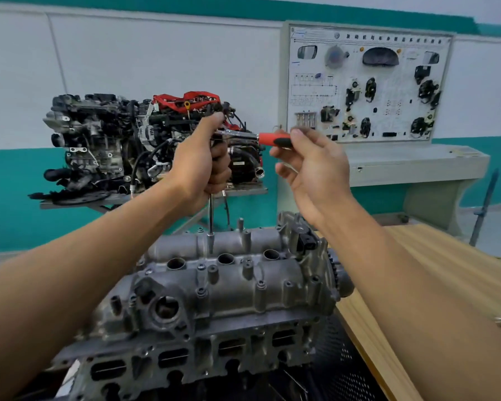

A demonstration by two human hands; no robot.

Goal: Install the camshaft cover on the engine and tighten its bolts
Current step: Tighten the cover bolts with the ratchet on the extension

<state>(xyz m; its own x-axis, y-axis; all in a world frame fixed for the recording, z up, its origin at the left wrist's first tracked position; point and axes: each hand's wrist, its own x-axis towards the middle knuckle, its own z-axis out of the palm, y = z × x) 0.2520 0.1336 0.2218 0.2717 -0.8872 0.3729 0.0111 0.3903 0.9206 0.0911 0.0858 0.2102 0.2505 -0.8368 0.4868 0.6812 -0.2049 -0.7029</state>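
1. Display engine (113, 140) on a stand, far left, against the wall.
2. Left hand (198, 163), fist closed round the top of the extension bar (211, 215), thumb up by the head of the ratchet (261, 138). The bar stands upright, its lower end at the far edge of the camshaft cover.
3. Camshaft cover (237, 285), seated on top of the engine (185, 363) in the foreground, between the two forearms. Several bolts (200, 291) stand in its flanges.
4. Right hand (310, 166), fingers loosely curled, thumb and forefinger pinching the end of the ratchet's red-and-black handle, which runs level to the right.
5. Training board (368, 82) with mounted parts, behind the right hand.
6. Wooden bench (446, 270), right of the engine.
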